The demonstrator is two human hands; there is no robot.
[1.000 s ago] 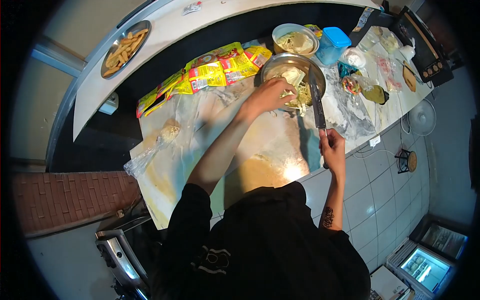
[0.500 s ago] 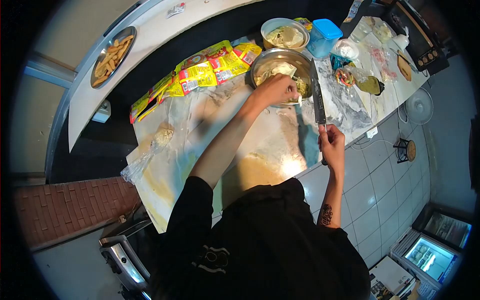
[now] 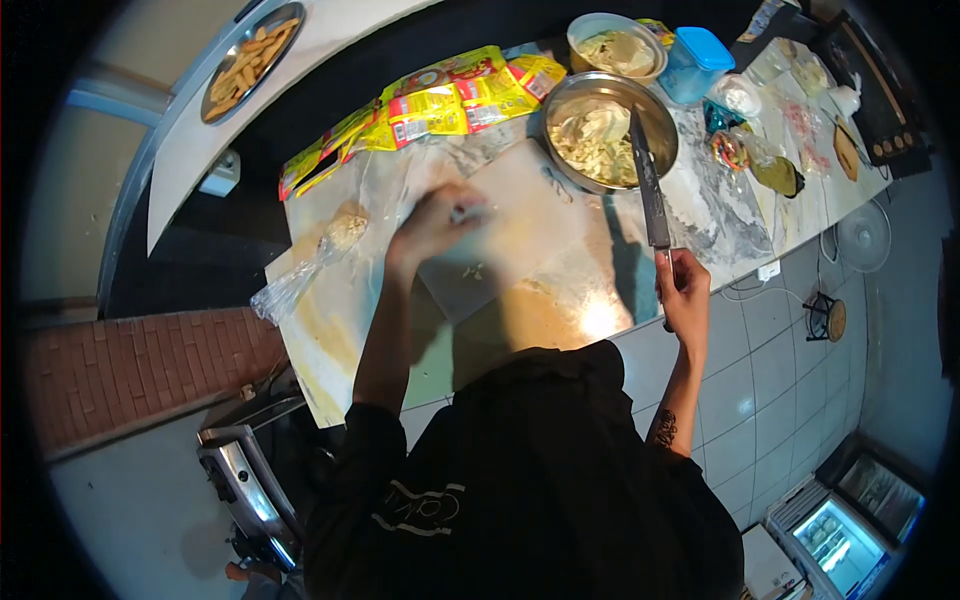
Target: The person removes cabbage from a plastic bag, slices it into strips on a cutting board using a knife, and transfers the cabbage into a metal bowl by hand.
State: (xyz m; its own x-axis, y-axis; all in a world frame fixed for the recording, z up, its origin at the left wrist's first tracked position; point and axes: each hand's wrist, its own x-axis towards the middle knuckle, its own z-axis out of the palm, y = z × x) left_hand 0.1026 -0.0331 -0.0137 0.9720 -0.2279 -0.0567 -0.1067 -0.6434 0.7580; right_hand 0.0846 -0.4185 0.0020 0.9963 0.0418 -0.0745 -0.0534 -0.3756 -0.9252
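My right hand (image 3: 684,290) is closed around the handle of a large knife (image 3: 652,195). The dark blade points away from me, its tip over the rim of a steel bowl (image 3: 562,172). Pale, cut-up food (image 3: 598,140) fills part of that bowl. My left hand (image 3: 440,225) is over the marble-patterned counter (image 3: 385,285), left of the bowl and apart from it. Motion smears its fingers, so I cannot make out whether anything is in them. Small pale scraps (image 3: 472,271) lie on the counter near it.
Yellow packets (image 3: 430,115) line the back edge. A second bowl (image 3: 662,62) of pale food and a blue-lidded tub (image 3: 697,65) stand behind the steel bowl. A tied plastic bag (image 3: 335,240) lies left. A plate of fried sticks (image 3: 283,45) rests on the ledge.
My left hand has moved left and back from the steel bowl to over the counter. My right hand still holds the knife beside the bowl. The whole view has shifted slightly.
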